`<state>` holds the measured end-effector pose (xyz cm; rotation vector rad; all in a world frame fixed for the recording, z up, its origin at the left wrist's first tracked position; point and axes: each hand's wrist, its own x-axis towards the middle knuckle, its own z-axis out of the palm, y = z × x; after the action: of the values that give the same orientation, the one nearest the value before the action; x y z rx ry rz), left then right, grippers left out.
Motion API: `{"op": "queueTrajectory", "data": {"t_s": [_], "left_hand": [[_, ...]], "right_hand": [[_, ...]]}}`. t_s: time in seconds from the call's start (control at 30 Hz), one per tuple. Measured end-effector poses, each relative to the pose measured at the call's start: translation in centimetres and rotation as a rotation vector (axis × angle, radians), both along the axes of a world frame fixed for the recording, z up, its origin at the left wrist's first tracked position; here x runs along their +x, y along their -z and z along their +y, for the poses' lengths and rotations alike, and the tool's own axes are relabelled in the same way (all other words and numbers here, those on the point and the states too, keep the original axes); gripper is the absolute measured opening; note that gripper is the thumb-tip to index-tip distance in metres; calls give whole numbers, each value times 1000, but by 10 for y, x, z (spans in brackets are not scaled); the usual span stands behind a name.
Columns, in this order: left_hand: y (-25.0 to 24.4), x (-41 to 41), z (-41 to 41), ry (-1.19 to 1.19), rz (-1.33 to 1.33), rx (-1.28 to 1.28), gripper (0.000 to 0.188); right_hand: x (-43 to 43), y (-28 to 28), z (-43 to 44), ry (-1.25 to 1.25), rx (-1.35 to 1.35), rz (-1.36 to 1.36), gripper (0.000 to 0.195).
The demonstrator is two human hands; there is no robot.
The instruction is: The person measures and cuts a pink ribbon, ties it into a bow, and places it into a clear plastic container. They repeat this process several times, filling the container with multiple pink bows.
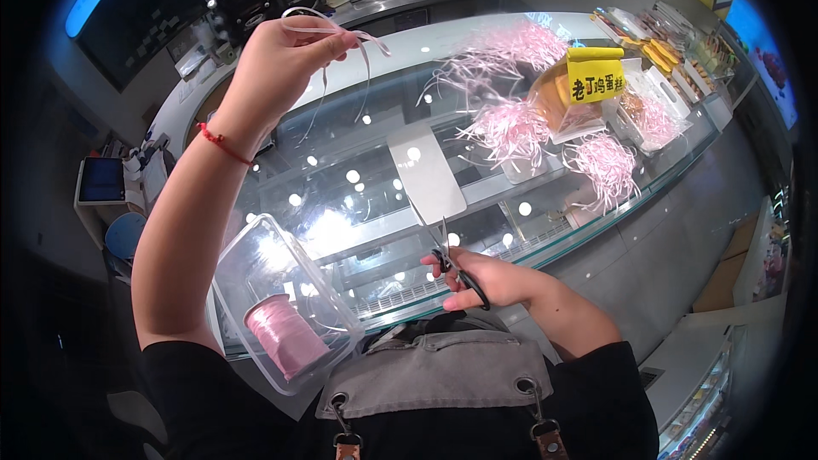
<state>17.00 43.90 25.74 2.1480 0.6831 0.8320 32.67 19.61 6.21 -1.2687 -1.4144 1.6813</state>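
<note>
My left hand (297,54) is raised over the far left part of the glass counter, its fingers pinching a few strands of thin pale pink ribbon (365,86). Near the counter's front edge, my right hand (476,275) holds scissors (455,262) with black handles, blades apart and pointing away from me. A spool of pink ribbon (287,335) lies in a clear plastic box (262,230) at the near left. On the right side of the counter sit several heaps of cut pink ribbon (511,131). A white flat piece (428,172) lies in the middle.
A clear bag of baked goods (556,102) with a yellow printed top stands among the heaps. Packaged foods (671,45) line the counter's far right end. A tablet (102,179) is at the left. The counter's glass edge (549,255) runs close before me.
</note>
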Motion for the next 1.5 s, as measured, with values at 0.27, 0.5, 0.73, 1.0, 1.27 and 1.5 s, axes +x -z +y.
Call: {"op": "queueTrajectory", "data": {"t_s": [0.27,0.5,0.73,1.0,1.27,1.5], "left_hand": [[78,216,98,20,-95,-374,26],[71,208,58,-322,1005,547,29],[7,-9,-77,-372,928,373,31],[65,-196,-191,-965,915,-185,55],[135,-262,-224,-768,641,83,92],[129,-263,-191,-251,775,182,119]], "right_hand": [[58,56,-46,235,-137,424,52],[102,31,-64,472,-91,-129,29],[117,31,-44,518,420,-639,27],[83,6,21,254,325,-869,39],[-34,-25,38,-3,789,-724,39],[-176,-68,76,-515,896,-685,78]]}}
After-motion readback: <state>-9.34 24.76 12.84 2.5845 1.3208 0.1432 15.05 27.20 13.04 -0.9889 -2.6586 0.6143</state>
